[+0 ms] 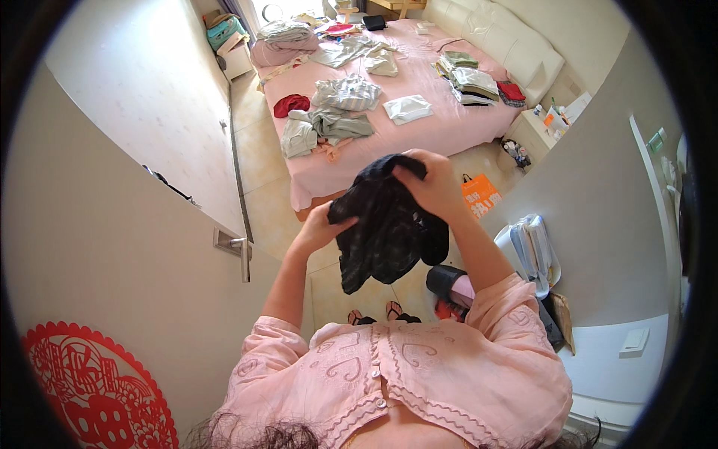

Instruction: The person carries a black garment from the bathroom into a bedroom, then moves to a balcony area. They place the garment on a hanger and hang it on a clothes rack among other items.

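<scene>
The grip of the left hand point(323, 229) was pinched, thumb over fingers, on one side of a black garment point(385, 228), and the grip of the right hand point(434, 183) was closed on its gathered top edge. It hung in midair above the tiled floor point(262, 187), short of the bed's point(449, 129) near edge. It looked light, soft and limp, unlikely to slip or break; opposite edges seemed the best holds.
</scene>
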A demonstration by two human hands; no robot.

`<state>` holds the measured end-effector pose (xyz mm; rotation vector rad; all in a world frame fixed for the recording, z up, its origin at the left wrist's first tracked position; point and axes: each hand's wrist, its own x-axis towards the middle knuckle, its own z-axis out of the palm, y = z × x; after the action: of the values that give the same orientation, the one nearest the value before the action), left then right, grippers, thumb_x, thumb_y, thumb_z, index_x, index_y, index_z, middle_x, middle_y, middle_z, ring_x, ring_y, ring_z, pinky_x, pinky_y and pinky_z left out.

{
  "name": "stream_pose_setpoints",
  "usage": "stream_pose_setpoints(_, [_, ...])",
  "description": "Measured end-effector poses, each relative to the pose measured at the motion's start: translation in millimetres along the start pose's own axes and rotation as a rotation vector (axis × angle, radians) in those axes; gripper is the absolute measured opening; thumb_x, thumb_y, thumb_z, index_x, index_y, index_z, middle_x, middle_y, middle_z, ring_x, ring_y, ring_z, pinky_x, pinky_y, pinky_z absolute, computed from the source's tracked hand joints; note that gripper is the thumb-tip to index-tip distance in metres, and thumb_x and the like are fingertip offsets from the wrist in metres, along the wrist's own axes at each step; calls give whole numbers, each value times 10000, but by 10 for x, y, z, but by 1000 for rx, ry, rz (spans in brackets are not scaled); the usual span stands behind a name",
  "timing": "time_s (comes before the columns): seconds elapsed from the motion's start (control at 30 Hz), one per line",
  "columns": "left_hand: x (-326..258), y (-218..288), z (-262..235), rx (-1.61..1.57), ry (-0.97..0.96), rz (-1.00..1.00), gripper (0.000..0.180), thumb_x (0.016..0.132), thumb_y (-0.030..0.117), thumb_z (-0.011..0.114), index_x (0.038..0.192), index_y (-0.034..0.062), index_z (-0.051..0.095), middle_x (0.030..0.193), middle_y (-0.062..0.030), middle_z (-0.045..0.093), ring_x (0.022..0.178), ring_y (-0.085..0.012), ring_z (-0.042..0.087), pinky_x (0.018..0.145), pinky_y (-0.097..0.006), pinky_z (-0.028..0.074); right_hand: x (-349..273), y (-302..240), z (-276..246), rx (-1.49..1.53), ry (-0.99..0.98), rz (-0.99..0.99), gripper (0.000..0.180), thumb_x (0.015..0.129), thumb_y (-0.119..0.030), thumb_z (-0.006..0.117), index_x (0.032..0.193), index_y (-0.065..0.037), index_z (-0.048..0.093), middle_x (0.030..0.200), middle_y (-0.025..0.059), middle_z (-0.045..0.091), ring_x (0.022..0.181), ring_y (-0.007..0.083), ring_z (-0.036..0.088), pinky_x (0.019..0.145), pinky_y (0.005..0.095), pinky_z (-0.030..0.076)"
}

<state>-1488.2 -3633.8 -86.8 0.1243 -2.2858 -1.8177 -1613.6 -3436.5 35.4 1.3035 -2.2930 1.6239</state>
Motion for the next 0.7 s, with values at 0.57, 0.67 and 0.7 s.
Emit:
stream_pose_setpoints(0.57, [51,353,106,333,154,220,209,761,-1,626,958,10,558,686,-123,588,603,-164,565,557,-280,443,-254,354,-424,-148,125,-11,159,728,-53,626,882,-29,595,769,132,597,680,288,570,634,335,448])
stream_pose_setpoints(0.67, [101,520,164,195,220,255,299,741,-22,656,1007,31,529,756,-74,590,632,-110,543,562,-258,440,-181,93,-479,-44,211,-116,168,732,-30,605,897,-8,592,756,152,595,709,301,579,665,325,452])
stream_pose_setpoints(0.7, [104,521,168,126,251,259,336,733,-24,670,1025,38,516,788,-62,589,644,-103,537,567,-255,440,-181,48,-474,8,229,-120,165,734,-31,601,896,-4,593,753,154,596,715,305,582,671,325,454])
